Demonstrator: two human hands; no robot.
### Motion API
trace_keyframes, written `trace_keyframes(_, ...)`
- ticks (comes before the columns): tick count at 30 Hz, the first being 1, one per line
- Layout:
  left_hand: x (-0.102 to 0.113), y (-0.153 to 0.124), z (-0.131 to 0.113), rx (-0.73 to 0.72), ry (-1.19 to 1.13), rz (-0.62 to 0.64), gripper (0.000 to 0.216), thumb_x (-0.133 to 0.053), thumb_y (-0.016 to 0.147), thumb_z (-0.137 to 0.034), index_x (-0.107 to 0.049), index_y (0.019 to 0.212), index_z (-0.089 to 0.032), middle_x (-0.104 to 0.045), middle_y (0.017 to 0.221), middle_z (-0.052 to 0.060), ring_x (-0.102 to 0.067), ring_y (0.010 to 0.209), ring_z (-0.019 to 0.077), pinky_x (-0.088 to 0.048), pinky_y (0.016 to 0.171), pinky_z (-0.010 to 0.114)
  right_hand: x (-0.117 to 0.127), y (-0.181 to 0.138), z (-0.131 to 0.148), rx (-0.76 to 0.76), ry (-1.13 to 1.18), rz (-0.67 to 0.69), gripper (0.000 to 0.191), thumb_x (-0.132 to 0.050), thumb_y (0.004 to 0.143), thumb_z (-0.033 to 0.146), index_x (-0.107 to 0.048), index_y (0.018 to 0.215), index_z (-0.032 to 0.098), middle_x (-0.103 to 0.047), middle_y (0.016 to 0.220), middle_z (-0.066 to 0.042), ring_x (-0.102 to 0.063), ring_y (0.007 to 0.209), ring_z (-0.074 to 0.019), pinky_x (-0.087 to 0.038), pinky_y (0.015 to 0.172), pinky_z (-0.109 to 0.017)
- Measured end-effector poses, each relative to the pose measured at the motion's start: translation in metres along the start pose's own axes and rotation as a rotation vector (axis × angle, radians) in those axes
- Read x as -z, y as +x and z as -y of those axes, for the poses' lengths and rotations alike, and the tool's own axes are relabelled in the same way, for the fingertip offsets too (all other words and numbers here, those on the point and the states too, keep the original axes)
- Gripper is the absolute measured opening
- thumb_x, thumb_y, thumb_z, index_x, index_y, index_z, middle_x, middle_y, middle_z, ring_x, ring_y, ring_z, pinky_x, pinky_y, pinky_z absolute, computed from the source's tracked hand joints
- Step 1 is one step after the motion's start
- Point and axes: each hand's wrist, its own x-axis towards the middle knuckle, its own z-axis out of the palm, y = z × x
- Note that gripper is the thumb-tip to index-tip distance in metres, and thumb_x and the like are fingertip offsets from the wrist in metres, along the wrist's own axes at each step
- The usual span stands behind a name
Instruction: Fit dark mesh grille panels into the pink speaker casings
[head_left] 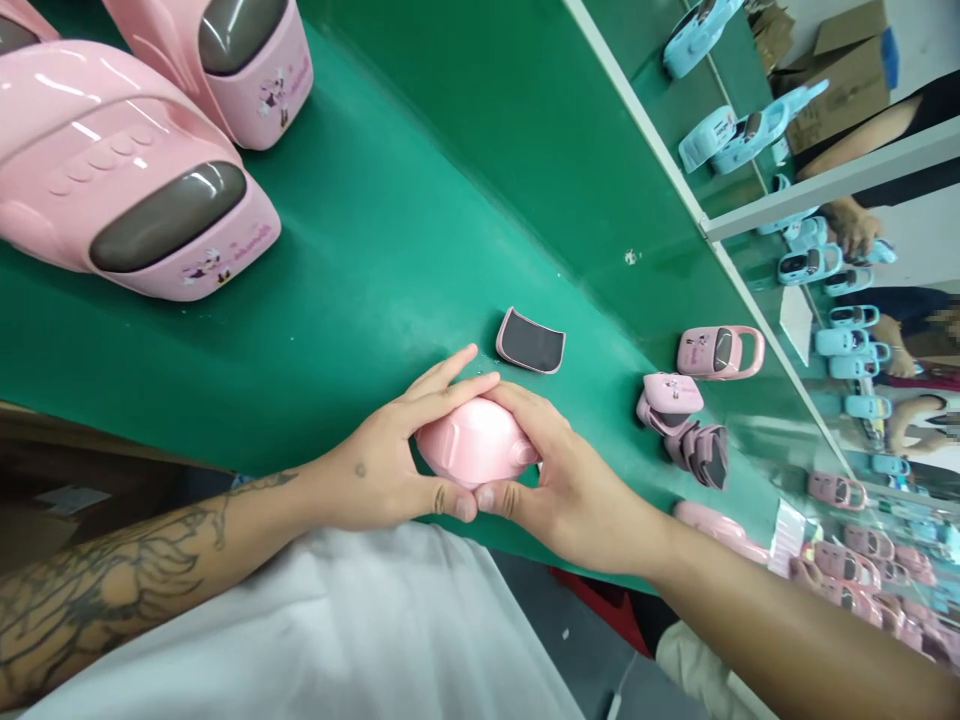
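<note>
A glossy pink plastic shell [476, 440] sits between my two hands near the front edge of the green table. My left hand [397, 450] grips its left side, the thumb along the near edge and the fingers over the far side. From the right, my right hand [562, 470] wraps round the same shell, its thumb tip meeting the left one. The underside of the shell is hidden. Just beyond my fingers lies a small curved panel [531, 342], dark grey inside with a pink rim, touched by neither hand.
Large pink housings [135, 180] with dark windows stand at the left. Rightward are a pink handled piece [720, 352], stacked dark panels [697, 452] and more pink parts [847, 565]. Behind a metal-framed divider [645, 120], a co-worker's hand [853, 228] is among light blue housings [806, 265].
</note>
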Motion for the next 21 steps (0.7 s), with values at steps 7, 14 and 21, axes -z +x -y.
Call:
trace_keyframes(7, -0.004, 0.000, 0.002, -0.164, 0.034, -0.048, 0.102, -0.103, 0.072, -0.051, -0.056, 0.163, -0.045, -0.058, 0.169, 0.010, -0.051, 0.158, 0.0439, -0.042, 0.130, 0.068, -0.007, -0.001, 0.000, 0.003, 0.031, -0.071, 0.063, -0.087, 0.093, 0.037, -0.061, 0.150, 0.030, -0.065, 0.160, -0.006, -0.058, 0.151, -0.0301, -0.043, 0.128, -0.055)
trace_keyframes(14, -0.007, 0.001, 0.001, -0.252, 0.044, -0.119, 0.095, -0.105, 0.071, -0.045, -0.065, 0.157, -0.042, -0.069, 0.159, 0.010, -0.062, 0.149, 0.0412, -0.048, 0.128, 0.063, -0.016, -0.007, -0.004, 0.077, -0.026, -0.158, 0.068, -0.084, 0.090, 0.022, -0.058, 0.153, 0.027, -0.066, 0.159, -0.009, -0.057, 0.149, -0.0314, -0.045, 0.126, -0.053)
trace_keyframes(21, -0.008, 0.003, -0.003, -0.171, -0.053, -0.182, 0.084, -0.105, 0.070, -0.046, -0.075, 0.147, -0.034, -0.070, 0.156, 0.013, -0.065, 0.146, 0.0406, -0.052, 0.126, 0.056, -0.012, -0.002, -0.011, 0.162, -0.061, -0.169, 0.058, -0.076, 0.098, 0.028, -0.056, 0.153, 0.026, -0.067, 0.157, -0.010, -0.061, 0.145, -0.0310, -0.048, 0.123, -0.053)
